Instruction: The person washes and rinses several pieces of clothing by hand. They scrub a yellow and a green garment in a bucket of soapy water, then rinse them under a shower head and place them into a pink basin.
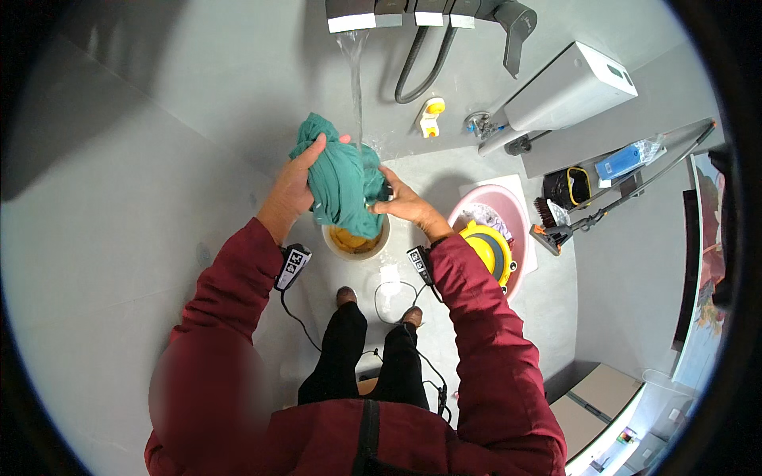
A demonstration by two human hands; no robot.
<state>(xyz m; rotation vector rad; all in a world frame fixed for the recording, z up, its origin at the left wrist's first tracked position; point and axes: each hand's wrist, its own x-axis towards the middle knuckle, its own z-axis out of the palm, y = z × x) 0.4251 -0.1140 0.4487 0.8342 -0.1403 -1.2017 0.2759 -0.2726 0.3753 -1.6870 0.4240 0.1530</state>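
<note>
A bunched teal cloth (341,186), probably a garment, hangs between my two hands under the running water (355,87). My left hand (297,182) is closed on its left side, thumb on top. The right-hand edge of the cloth is pinched by my right hand (408,201), and a small dark patch shows beside those fingers. Below the cloth stands a pale round bucket (358,256) with something yellow-brown in it; the cloth hides its far part. The water falls from a dark wall faucet (351,16) and meets the cloth's upper right.
At right, a pink basin (520,226) holds light fabric and a yellow-rimmed round thing (494,254). Beyond are a white boxy fixture (567,87), a black bin (562,190), a brush (545,211) and a long-handled mop (627,197). A dark hose (406,78) loops from the faucet; cables trail from my wrists.
</note>
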